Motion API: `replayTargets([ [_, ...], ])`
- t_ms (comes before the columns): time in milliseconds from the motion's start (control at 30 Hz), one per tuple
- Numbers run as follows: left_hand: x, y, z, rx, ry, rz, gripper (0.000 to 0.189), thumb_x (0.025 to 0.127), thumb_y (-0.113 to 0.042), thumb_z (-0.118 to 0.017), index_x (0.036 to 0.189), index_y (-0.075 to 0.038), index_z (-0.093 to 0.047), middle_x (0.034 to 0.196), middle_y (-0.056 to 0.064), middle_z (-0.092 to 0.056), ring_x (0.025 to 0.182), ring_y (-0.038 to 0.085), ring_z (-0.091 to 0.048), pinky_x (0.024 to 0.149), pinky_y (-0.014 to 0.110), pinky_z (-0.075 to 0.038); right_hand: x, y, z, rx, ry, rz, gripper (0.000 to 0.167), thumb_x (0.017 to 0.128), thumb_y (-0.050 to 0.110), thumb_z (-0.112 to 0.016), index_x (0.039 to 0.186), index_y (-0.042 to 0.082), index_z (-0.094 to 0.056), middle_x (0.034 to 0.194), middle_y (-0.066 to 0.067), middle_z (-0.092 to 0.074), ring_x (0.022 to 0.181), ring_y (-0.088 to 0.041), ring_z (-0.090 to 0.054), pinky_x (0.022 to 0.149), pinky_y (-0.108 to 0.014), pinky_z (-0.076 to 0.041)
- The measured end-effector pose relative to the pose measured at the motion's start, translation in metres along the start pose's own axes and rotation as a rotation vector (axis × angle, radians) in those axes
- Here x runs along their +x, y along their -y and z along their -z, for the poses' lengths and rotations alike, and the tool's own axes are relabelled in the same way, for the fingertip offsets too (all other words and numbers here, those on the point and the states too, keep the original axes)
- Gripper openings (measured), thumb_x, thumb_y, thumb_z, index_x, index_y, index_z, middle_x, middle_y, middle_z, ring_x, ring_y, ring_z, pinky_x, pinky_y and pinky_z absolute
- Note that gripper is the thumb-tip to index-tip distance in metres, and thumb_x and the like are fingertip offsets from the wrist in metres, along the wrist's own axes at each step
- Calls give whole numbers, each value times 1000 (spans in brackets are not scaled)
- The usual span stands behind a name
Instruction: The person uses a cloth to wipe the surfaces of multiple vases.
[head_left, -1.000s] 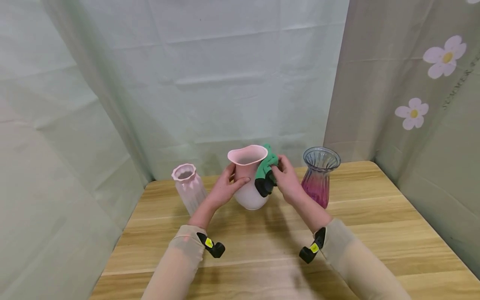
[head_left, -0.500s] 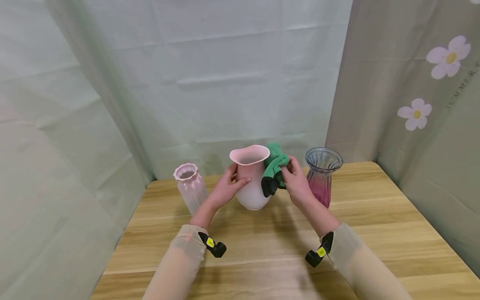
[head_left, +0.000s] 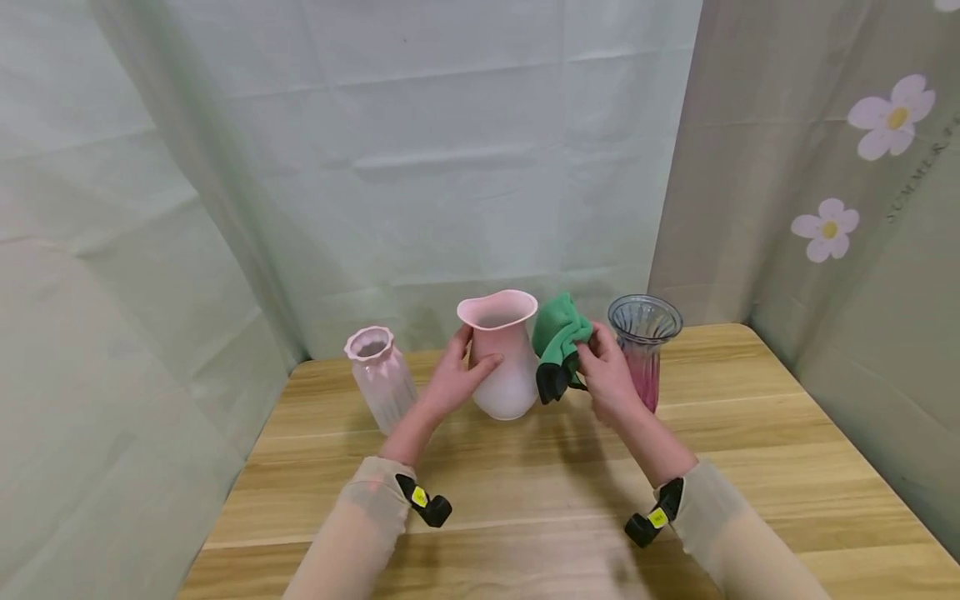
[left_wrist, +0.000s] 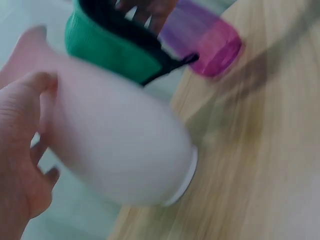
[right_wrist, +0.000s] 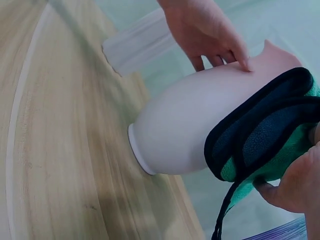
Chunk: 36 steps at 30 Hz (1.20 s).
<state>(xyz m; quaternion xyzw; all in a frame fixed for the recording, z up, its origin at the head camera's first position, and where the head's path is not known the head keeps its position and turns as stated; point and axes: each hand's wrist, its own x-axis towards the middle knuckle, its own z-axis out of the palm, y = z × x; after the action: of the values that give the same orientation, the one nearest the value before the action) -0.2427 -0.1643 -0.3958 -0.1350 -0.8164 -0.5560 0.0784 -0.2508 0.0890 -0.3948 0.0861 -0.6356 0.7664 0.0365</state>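
Closest are two cream sleeves, the left sleeve (head_left: 352,533) and the right sleeve (head_left: 742,533). Each wrist wears a small black camera (head_left: 431,507) with a yellow sticker on it. Under the arms is a wooden table (head_left: 510,533) with light and dark stripes.

Farther out, the left hand (head_left: 454,379) is grasping the neck of a pink and white vase (head_left: 506,385). Its thumb is on the front and its fingers go around the left side. The vase is pink at the top and white at the bottom, with a wavy rim. It is between the two hands, near the back of the table, and its foot looks to be on the wood.

The right hand (head_left: 609,375) pinches a green cloth (head_left: 558,333) with black edges. The cloth is bunched up just beside the right side of the vase. I cannot tell if they touch.

To the left of the left hand is a pale pink vase (head_left: 382,387) with ridges and a bumpy rim. Behind the right hand is a glass vase (head_left: 647,354), blue at the top and pink below.

At the very back hangs a pale sheet (head_left: 465,167). On the right, a gray-brown sheet (head_left: 720,150) has white flowers (head_left: 825,231) with yellow middles.
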Motion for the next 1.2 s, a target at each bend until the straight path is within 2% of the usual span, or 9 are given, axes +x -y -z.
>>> replayTargets([
  [33,-4,-9,-3,1,-37,6,82,96,-29,-76,160,-9,-29,160,11,-35,147,25,-32,119,51,-30,0,0,0,10,-1,3,31,107,2,-47,137,-2,-46,128,-15,-56,111,-16,-55,89,-25,-53],
  [167,-10,-19,-20,44,-228,70,85,89,-36,-81,154,-6,-35,154,12,-38,141,29,-37,116,48,-35,0,-2,2,23,2,4,30,107,2,-48,136,-2,-47,126,-14,-56,110,-16,-56,89,-26,-53],
  [233,-11,-21,-28,65,-312,84,88,85,-38,-85,150,-4,-37,150,13,-40,138,32,-40,111,48,-40,-1,-3,2,25,5,6,29,107,3,-48,136,-2,-47,125,-14,-56,109,-16,-57,89,-25,-53],
  [267,-9,-15,-33,94,-345,90,90,82,-43,-86,149,-6,-38,148,11,-41,135,31,-41,109,47,-42,-1,-3,3,23,7,8,30,107,3,-48,136,-2,-47,124,-13,-56,109,-16,-57,89,-25,-53],
  [433,-6,-11,-47,173,-450,76,95,75,-45,-91,143,-5,-38,141,14,-43,129,31,-43,103,45,-46,-3,-4,3,33,13,17,29,107,2,-48,136,-3,-47,121,-11,-57,105,-14,-57,86,-25,-54],
  [600,-3,-9,-54,198,-500,60,93,72,-43,-93,139,-6,-40,135,14,-46,123,30,-45,100,46,-45,-3,-6,4,30,19,20,30,107,3,-48,136,-3,-47,121,-12,-56,106,-14,-57,87,-25,-54],
  [800,-2,-10,-50,168,-459,66,91,76,-42,-91,140,-5,-39,136,15,-46,124,30,-47,102,47,-46,-2,-6,5,20,20,29,29,107,5,-50,135,-3,-48,121,-12,-57,108,-15,-57,88,-25,-53],
  [1067,-2,-6,-26,-11,-256,50,87,83,-28,-88,148,-7,-34,143,11,-44,128,28,-50,107,48,-45,-2,-7,3,17,20,24,29,107,4,-50,135,-3,-48,119,-10,-58,106,-13,-58,87,-24,-54],
  [1200,0,-2,-16,-55,-161,40,91,86,-26,-86,154,-6,-29,149,13,-40,133,30,-46,111,50,-42,-1,-7,4,11,21,20,29,108,6,-50,136,-3,-48,120,-11,-57,106,-14,-57,88,-24,-53],
])
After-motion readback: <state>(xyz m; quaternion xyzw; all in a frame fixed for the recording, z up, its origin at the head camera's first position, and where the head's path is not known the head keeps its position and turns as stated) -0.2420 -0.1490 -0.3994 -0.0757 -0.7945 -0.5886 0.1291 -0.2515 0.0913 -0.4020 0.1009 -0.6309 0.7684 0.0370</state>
